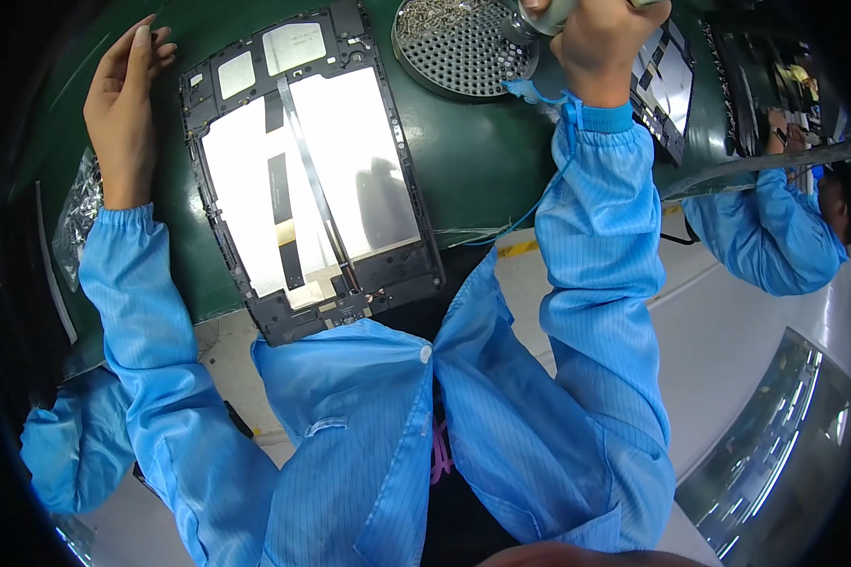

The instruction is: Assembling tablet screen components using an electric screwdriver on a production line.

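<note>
An opened tablet back frame [304, 175], black with shiny silver panels and a thin flat cable down its middle, lies on the dark green bench [482, 161] in front of me. My left hand [123, 99] rests flat on the bench just left of the frame, fingers together, holding nothing. My right hand [600, 42] is raised at the top, closed around a pale cylindrical tool [548, 11] that hovers at the edge of a round perforated metal tray [459, 47] with small screws in it.
A second dark device frame [667, 80] lies right of my right wrist. A clear plastic bag [74, 213] sits at the bench's left edge. Another person in a blue sleeve [775, 236] works at the far right. A blue wrist-strap cord [548, 180] hangs from my right cuff.
</note>
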A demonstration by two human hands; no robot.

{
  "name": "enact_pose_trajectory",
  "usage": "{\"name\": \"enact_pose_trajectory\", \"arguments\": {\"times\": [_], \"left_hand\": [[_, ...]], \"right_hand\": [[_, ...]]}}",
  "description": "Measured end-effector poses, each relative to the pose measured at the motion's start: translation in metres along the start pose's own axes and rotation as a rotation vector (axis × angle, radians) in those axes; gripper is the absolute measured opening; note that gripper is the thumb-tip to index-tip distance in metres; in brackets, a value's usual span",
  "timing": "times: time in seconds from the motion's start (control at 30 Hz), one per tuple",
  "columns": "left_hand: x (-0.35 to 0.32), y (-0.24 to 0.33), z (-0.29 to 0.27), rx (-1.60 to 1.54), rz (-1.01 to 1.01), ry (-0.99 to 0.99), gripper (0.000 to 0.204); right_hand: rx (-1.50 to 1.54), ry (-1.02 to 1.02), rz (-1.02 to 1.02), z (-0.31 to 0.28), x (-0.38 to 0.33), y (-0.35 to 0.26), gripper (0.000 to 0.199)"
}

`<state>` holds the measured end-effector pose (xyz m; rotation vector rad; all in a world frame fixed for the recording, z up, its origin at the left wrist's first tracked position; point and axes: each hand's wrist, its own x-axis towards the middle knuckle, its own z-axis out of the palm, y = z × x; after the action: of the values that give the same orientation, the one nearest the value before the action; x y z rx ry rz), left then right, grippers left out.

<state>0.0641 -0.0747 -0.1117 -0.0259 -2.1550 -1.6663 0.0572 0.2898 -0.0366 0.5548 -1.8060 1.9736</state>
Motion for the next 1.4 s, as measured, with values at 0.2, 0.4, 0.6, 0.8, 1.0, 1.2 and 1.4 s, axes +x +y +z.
{"name": "enact_pose_trajectory", "arguments": {"times": [0.2, 0.4, 0.6, 0.8, 1.0, 1.2, 1.4], "left_hand": [[0.000, 0.002, 0.001, 0.005, -0.013, -0.044, 0.038], [-0.007, 0.014, 0.012, -0.173, -0.178, -0.210, 0.042], [-0.020, 0.021, 0.018, -0.288, -0.252, -0.324, 0.035], [-0.027, 0.030, 0.015, -0.303, -0.245, -0.465, 0.038], [-0.028, 0.037, -0.021, 0.011, -0.137, -0.498, 0.025], [-0.024, 0.035, -0.023, 0.085, -0.083, -0.507, 0.024], [-0.028, 0.021, -0.023, -0.015, -0.047, -0.499, 0.024]], "right_hand": [[0.304, 0.006, 0.084, 0.000, 0.001, 0.002, 0.027], [0.267, 0.013, 0.075, 0.009, 0.001, -0.005, 0.032], [-0.091, 0.059, 0.037, 0.028, 0.004, -0.029, 0.041], [0.043, -0.062, 0.049, 0.086, 0.004, -0.053, 0.041], [0.196, -0.219, 0.046, 0.165, 0.009, -0.036, 0.031], [0.243, -0.275, 0.059, 0.196, 0.010, -0.027, 0.031], [0.250, -0.298, 0.100, 0.209, -0.002, -0.016, 0.032]]}}
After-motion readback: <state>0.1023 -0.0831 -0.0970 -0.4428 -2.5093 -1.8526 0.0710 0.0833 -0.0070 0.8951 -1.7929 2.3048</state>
